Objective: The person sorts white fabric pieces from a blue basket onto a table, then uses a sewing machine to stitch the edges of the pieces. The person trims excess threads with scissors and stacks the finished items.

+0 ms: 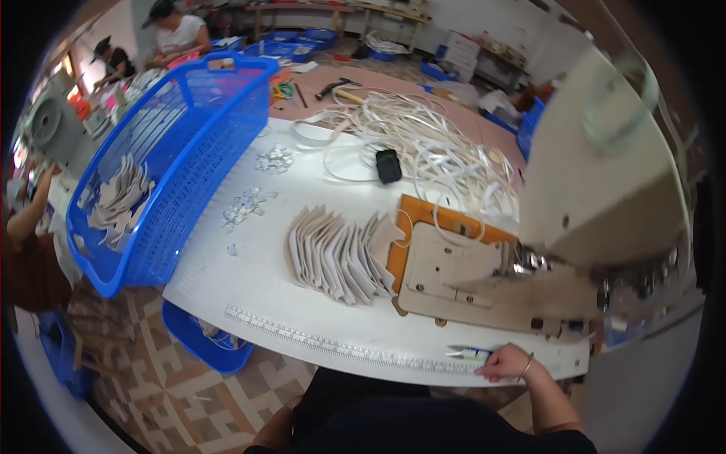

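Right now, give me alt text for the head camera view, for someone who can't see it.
A person's right hand rests at the near edge of a white table on small thread snips, before a sewing machine. Fanned beige cut pieces lie mid-table, with a blue basket to the left.

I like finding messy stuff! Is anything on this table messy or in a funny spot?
Yes. A big tangle of white strips sprawls loosely across the far side of the white table. Small pale tags lie scattered in loose clumps beside the blue basket. The fanned stack of beige pieces looks tidy.
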The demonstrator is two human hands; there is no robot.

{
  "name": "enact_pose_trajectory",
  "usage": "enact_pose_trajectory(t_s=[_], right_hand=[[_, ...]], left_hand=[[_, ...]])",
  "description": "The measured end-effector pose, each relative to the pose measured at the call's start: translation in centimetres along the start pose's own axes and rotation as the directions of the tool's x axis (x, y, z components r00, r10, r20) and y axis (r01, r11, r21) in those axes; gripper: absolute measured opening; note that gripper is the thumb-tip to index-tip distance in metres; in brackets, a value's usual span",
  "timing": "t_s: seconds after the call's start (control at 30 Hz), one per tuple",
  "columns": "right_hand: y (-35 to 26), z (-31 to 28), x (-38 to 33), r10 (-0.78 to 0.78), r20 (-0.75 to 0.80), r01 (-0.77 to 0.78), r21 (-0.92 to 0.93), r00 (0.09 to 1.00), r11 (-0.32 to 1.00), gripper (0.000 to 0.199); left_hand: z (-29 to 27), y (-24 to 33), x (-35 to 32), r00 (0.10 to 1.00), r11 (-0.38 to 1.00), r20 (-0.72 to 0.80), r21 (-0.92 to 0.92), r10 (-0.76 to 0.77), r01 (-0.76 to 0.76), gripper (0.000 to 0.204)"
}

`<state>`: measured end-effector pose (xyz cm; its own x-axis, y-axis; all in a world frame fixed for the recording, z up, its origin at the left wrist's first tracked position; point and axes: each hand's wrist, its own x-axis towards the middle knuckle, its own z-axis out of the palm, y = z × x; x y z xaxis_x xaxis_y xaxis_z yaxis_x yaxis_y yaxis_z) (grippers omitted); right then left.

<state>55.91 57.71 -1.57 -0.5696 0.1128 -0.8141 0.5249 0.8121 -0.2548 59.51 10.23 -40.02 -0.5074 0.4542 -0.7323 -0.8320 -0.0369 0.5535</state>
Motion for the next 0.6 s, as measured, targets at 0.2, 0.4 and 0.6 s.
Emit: enact_pose_trajectory(t_s=[0.2,0.4,0.6], right_hand=[[1.9,7.0,-0.8,-0.059,-0.792,0.263,0.131,0.608,0.956,0.033],[0.6,10.3,0.7,-0.048,-0.998,0.504,-0.021,0.042,0.864,0.023],[-0.1,15.7,-0.3,-0.490,-0.851,0.527,-0.509,-0.189,0.681,0.017]], left_hand=[[3.0,12.5,-5.6,0.979,0.923,-0.194,0.361,-0.067,0.134,0.051],[9.2,14.1,-4.9,0.734,0.381,0.003,0.853,0.679,-0.357,0.058],[15.2,11.8,-9.4,0.439,-0.044,0.218,0.927,0.871,-0.373,0.052]])
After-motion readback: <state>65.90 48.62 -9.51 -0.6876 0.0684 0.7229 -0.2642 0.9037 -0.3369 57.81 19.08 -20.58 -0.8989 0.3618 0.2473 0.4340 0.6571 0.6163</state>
